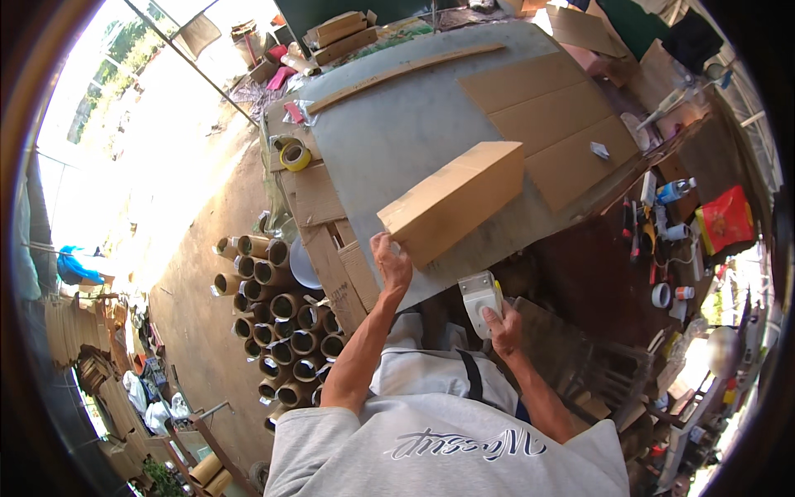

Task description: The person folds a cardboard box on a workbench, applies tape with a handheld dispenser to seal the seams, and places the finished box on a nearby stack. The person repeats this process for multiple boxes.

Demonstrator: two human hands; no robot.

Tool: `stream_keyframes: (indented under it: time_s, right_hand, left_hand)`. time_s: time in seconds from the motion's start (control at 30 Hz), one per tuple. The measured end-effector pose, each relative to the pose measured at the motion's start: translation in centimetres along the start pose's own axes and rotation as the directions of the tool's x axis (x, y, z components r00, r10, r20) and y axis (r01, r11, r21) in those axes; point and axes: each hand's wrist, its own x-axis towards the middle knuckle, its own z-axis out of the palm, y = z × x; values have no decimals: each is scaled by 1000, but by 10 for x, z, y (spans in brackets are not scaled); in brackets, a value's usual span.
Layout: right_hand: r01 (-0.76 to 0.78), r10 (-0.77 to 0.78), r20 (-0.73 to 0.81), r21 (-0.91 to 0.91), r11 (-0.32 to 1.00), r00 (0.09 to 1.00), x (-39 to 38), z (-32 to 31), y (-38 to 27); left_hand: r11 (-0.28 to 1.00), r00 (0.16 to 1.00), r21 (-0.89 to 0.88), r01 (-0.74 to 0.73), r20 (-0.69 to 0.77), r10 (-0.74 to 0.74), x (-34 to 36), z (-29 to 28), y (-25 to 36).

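A long closed cardboard box (pixel 464 195) lies slantwise on the grey tabletop (pixel 373 116), its near left end toward me. At that end my left hand (pixel 392 261) grips the lower corner, fingers curled against the cardboard. My right hand (pixel 503 327) is wrapped around a white hand-held tape dispenser (pixel 478 300) with a bit of yellow at its side. The dispenser is held in front of the table edge, apart from the box. Flattened cardboard (pixel 551 124) rests on the table beyond the box.
Along the far table edge runs a wooden strip (pixel 406 76). Yellow tape rolls (pixel 294 156) sit at the left edge. Several cardboard tubes (pixel 286 306) stand on the floor at left. Bottles (pixel 675 190), tools and a red packet (pixel 726 217) crowd the right side.
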Motion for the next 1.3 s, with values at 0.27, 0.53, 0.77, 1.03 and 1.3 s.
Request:
stream_keyframes:
  time_s: [0.27, 0.53, 0.77, 1.03, 1.3]
  right_hand:
    - [225, -205, 180, -98, 969, 962, 7, 11, -57]
    - [207, -135, 298, -224, 952, 945, 29, 48, -63]
    - [59, 37, 277, -331, 942, 960, 45, 119, -88]
    - [-14, 57, 74, -477, 879, 996, 33, 184, -71]
    - [-88, 70, -55, -546, 833, 996, 56, 238, -70]
  left_hand:
    - [769, 615, -382, 513, 788, -19, -11, -78, 95]
    - [628, 455, -287, 723, 883, -120, -4, -84, 43]
    - [716, 649, -395, 576, 753, -107, 61, -87, -16]
    - [804, 689, -437, 403, 723, 47, 170, -54, -73]
    - [824, 556, -400, 401, 821, 128, 226, -19, -74]
